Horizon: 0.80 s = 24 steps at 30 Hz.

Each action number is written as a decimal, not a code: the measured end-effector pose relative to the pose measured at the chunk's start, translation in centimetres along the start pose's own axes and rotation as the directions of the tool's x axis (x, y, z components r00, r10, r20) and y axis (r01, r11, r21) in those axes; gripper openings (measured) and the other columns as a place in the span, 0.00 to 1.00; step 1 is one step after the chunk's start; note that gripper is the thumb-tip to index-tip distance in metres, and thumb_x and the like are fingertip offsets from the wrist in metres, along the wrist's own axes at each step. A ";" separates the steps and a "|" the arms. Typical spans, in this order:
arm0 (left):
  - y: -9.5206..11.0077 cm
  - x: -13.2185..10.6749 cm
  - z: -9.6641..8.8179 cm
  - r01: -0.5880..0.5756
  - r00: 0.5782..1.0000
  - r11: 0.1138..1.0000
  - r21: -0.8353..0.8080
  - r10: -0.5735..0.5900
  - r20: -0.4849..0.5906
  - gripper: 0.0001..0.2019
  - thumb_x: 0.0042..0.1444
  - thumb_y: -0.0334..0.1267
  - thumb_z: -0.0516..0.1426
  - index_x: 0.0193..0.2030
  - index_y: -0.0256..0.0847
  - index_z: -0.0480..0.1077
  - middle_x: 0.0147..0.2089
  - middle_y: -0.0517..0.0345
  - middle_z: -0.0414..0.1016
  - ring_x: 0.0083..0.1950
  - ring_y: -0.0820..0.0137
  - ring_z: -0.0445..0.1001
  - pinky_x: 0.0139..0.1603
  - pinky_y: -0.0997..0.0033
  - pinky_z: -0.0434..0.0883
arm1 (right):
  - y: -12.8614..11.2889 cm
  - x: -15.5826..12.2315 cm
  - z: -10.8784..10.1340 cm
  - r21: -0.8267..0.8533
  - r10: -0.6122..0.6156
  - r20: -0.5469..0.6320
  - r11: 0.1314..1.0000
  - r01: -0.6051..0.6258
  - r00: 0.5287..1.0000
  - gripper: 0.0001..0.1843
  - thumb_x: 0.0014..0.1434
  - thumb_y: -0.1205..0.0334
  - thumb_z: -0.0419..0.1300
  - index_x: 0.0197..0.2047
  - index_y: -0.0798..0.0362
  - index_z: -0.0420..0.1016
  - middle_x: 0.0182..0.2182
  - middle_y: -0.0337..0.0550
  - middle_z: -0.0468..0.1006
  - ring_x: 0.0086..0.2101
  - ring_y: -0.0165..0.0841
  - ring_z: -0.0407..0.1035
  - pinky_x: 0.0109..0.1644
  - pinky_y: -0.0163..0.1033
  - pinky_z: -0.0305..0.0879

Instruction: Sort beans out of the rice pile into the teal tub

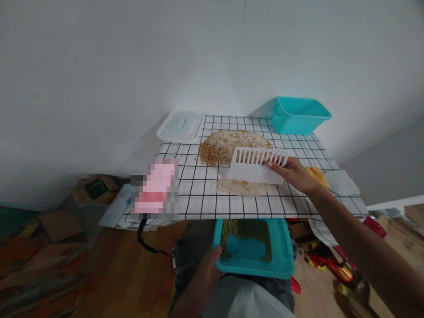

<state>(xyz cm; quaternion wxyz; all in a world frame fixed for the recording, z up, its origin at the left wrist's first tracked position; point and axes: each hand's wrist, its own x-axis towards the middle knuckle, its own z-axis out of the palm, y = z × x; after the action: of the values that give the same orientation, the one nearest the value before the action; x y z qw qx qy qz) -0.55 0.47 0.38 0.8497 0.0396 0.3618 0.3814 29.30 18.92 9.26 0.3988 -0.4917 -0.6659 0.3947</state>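
- The white slotted scraper [256, 165] stands on its long edge at the middle of the frame, on the grid-checked tablecloth [198, 194].
- The right hand [291, 173] pinches the scraper's right end, fingertips closed on its near face.
- Just above the scraper lies a mixed pile of beans and rice [228, 143]. Just below it lies a thin strip of rice [243, 187].
- The work looks mid-way through sifting, with grain pulled away from the pile through the slots.
- At lower centre the left hand [207, 269] clasps the left rim of a teal tray [251, 268], thumb over the edge. The tray is held below the table's near edge and holds greenish beans [247, 232].
- A further sweep would call for a steady, flat-edged drag and the tray kept tight under the edge.
- A teal tub [300, 115] sits upper right, and a clear lidded box [180, 126] upper left of the pile.
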 end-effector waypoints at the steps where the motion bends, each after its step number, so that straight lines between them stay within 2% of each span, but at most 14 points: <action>1: -0.1 -0.1 0.0 -0.011 1.000 1.000 0.011 0.011 -0.018 0.19 0.56 0.43 0.63 0.53 0.38 0.76 0.54 0.47 0.82 0.72 0.53 0.60 0.76 0.50 0.48 | -0.1 -0.1 0.1 0.001 -0.009 0.002 1.000 0.009 1.000 0.19 0.60 0.47 0.63 0.51 0.44 0.80 0.51 0.40 0.81 0.52 0.41 0.73 0.60 0.51 0.68; 5: -0.2 -0.3 -0.1 -0.051 0.997 0.997 0.063 0.054 -0.058 0.08 0.54 0.37 0.64 0.41 0.44 0.79 0.48 0.52 0.85 0.71 0.54 0.62 0.76 0.52 0.44 | -0.6 -0.8 0.5 0.009 -0.034 -0.012 0.999 0.034 0.999 0.17 0.60 0.48 0.64 0.50 0.45 0.80 0.51 0.39 0.81 0.51 0.40 0.74 0.59 0.51 0.69; 9: -0.1 -0.1 0.4 -0.047 0.998 0.997 0.059 0.049 -0.034 0.13 0.59 0.43 0.61 0.46 0.40 0.79 0.54 0.50 0.82 0.72 0.56 0.61 0.76 0.53 0.47 | -0.9 -1.5 0.6 0.017 -0.043 -0.009 0.999 0.043 0.999 0.16 0.60 0.50 0.64 0.50 0.44 0.80 0.50 0.39 0.81 0.51 0.39 0.74 0.61 0.50 0.67; 13: -0.1 0.2 0.4 -0.036 0.999 0.998 0.056 0.038 -0.039 0.14 0.61 0.43 0.58 0.48 0.39 0.78 0.53 0.52 0.83 0.71 0.57 0.62 0.76 0.53 0.47 | -1.0 -2.4 0.7 0.010 -0.037 -0.020 0.999 0.037 0.999 0.15 0.60 0.50 0.64 0.49 0.44 0.81 0.49 0.39 0.82 0.49 0.40 0.75 0.60 0.51 0.68; 19: -0.2 0.4 0.1 -0.024 0.999 0.999 0.048 0.026 -0.029 0.16 0.60 0.44 0.59 0.50 0.38 0.77 0.54 0.49 0.82 0.72 0.57 0.60 0.76 0.54 0.48 | -1.1 -3.5 0.4 -0.054 -0.018 -0.068 0.998 0.014 0.998 0.13 0.60 0.50 0.64 0.45 0.43 0.82 0.44 0.37 0.84 0.45 0.39 0.77 0.52 0.47 0.73; 24: -0.1 0.5 0.2 -0.017 0.999 0.999 0.027 0.018 -0.029 0.19 0.60 0.44 0.59 0.54 0.38 0.75 0.57 0.49 0.80 0.72 0.56 0.60 0.76 0.53 0.49 | -1.0 -3.9 0.0 -0.092 -0.034 -0.101 0.995 0.025 0.994 0.12 0.60 0.50 0.64 0.44 0.43 0.82 0.44 0.37 0.84 0.45 0.38 0.77 0.53 0.46 0.73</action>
<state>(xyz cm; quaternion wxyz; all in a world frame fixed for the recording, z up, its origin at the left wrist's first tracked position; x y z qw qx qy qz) -0.13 0.76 0.18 0.8402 0.0486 0.3791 0.3846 29.70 14.95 9.58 0.4154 -0.5191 -0.6690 0.3323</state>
